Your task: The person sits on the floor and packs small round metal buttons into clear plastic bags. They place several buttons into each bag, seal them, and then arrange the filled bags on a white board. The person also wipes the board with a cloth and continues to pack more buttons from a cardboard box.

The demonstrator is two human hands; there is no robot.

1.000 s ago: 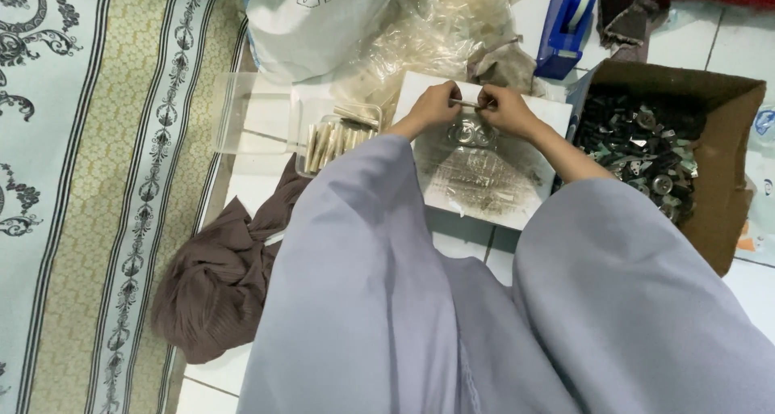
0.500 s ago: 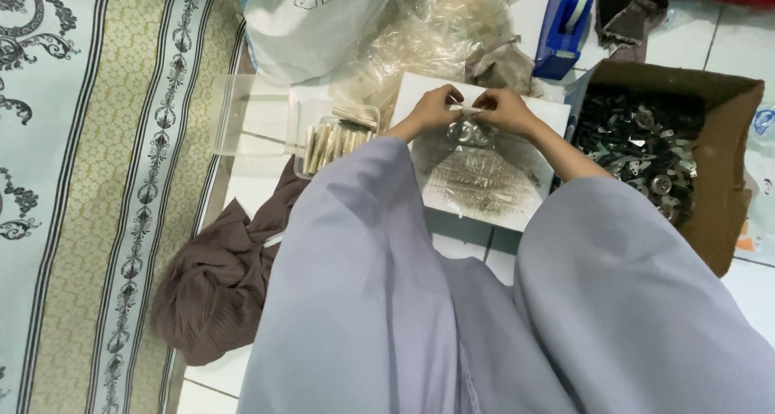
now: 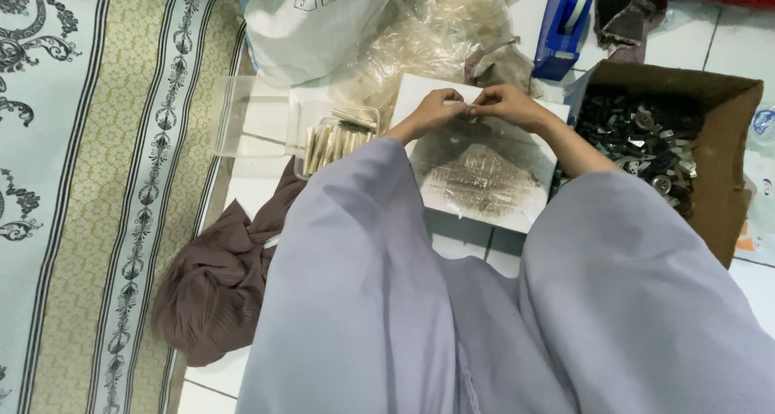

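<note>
Fingertips of left hand and right hand pinched together on a small pale strip, hard to identify, above smudged white board; beside, clear tub of sticks, cardboard box of dark metal parts.

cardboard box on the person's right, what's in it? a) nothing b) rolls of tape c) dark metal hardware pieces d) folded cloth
c: the cardboard box holds a heap of dark metal pieces, some round like washers or nuts, just right of the right hand.
</note>
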